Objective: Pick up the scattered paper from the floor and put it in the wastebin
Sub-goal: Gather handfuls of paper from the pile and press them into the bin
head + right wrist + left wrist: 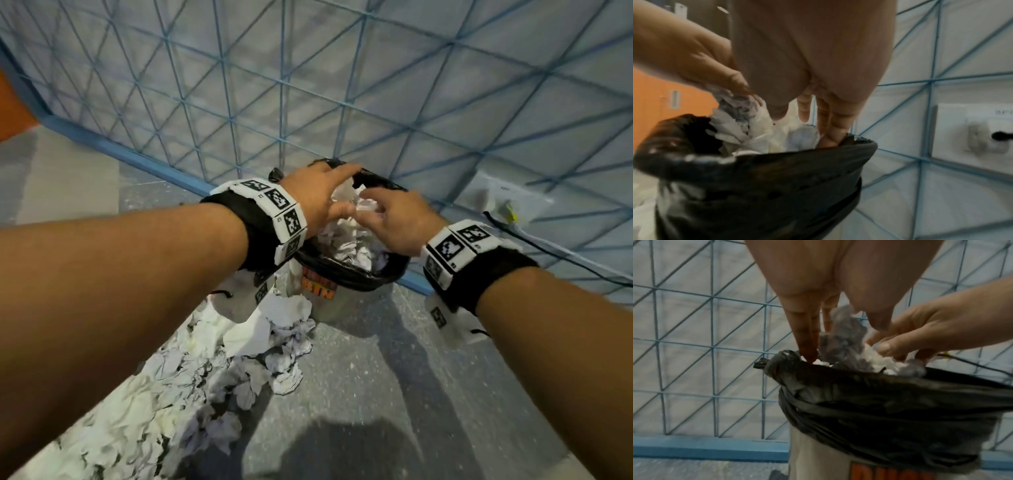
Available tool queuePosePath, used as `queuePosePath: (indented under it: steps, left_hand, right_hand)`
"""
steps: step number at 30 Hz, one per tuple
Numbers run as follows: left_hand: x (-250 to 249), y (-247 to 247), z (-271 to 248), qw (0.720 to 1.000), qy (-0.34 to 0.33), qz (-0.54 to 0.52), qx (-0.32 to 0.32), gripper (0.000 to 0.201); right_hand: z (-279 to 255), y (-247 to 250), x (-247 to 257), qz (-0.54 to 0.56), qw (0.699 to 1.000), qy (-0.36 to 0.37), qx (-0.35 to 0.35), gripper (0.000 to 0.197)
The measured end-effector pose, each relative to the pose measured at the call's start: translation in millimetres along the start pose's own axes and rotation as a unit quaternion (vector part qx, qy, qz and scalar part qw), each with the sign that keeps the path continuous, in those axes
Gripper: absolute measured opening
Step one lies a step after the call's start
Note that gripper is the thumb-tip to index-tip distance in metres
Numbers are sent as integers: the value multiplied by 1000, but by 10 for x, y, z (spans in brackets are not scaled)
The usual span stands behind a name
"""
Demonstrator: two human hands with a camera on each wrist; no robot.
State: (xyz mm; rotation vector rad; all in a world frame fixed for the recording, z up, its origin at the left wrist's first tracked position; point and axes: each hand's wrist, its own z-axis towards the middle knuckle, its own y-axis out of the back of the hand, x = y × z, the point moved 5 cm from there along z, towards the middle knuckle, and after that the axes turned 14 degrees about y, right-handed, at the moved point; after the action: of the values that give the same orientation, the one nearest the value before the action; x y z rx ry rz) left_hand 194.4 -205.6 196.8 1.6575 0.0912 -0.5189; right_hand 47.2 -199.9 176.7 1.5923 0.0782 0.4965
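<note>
Hands both over wastebin (346, 301) mouth, bin lined with black bag (356, 274), standing on grey floor (394, 394) against blue lattice wall (308, 85). Left hand (322, 198) has fingers stretched out, tips at far rim of bag; in the left wrist view its fingertips (807, 352) touch the liner edge with crumpled paper (844, 340) just beside them, but whether it pinches that wad or only pushes it, cannot tell. Right hand (394, 219) fingers fairly straight, pointing down into bin; right wrist view shows fingertips (830, 138) at inner edge of liner, nothing clearly gripped, reads as relaxed and pressing. Paper in bin (346, 236) heaped to rim and above it. Large pile of scattered paper (191, 387) on floor at left of bin base, so task looks well short of done. Risks, as judgement: bin looks nearly full, so loose wads on top could spill back over the rim when hands lift; pushing down hard could drag the liner off the rim or tip the bin sideways, since it seems light; fingers snagging the liner edge could pull it inward. Compacting evenly with both palms would help. Motion blur on wrist views, fine contact unclear.
</note>
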Motion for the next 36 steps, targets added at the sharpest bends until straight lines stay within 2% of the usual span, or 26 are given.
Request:
queuePosePath:
  steps: [2,4,7,9,11,13,16,19,20,22,24,26,28,30,32,36]
  left_hand:
    - [10,37,77,1000,18,-9,-11,67]
    - [15,153,27,998,13,-22,-52,63]
    - [115,391,-200,994,-15,-15,-103,57]
    - [355,501,-464,990,-6,-22,-136,53]
    - [648,490,-781,988,-2,-31,-149,47]
    - [994,269,-1095,995,16,-12,-96,43]
    - [1494,-304,-1580,992,81,71,69,46]
    - [1876,-906,-2126,950,134,156,234,43]
    - [1975,-1083,-2291,936,141,173,272,45]
    - [2129,-1353,-2577,918,154,202,306,47]
    - [2263,-1535,-2776,911,187,209,301,53]
    - [2372,-1655,-2882,913,227,190,281,57]
    - [2430,-1763,-2953,918,256,151,262,52]
    - [2448,-1872,-3005,922,269,127,246,39]
    - [2463,-1983,-3040,925,268,124,238,31]
    - [2529,-2067,-3011,932,215,138,258,29]
  right_hand:
    - [-12,86,-26,-1,999,37,10,47]
    - [-4,201,-32,-12,998,55,-14,41]
    - [-45,402,84,-33,990,61,-126,37]
    - [-192,482,353,-32,967,105,-229,29]
    - [-431,415,716,-1,943,173,-285,17]
    - [-633,52,1040,38,948,215,-234,11]
    - [-865,-833,1313,97,971,214,-49,18]
    - [-1147,-1703,1474,116,964,179,162,27]
    - [-1244,-1907,1545,105,953,182,218,32]
    - [-1384,-2188,1728,77,933,194,295,43]
    - [-1418,-2342,1894,67,931,185,308,59]
    - [-1354,-2435,2040,75,939,170,289,71]
    - [-1290,-2552,2167,66,938,183,288,72]
    - [-1269,-2694,2276,52,928,204,308,62]
    - [-1241,-2823,2325,57,921,195,331,47]
    - [-1105,-2913,2295,53,921,202,330,22]
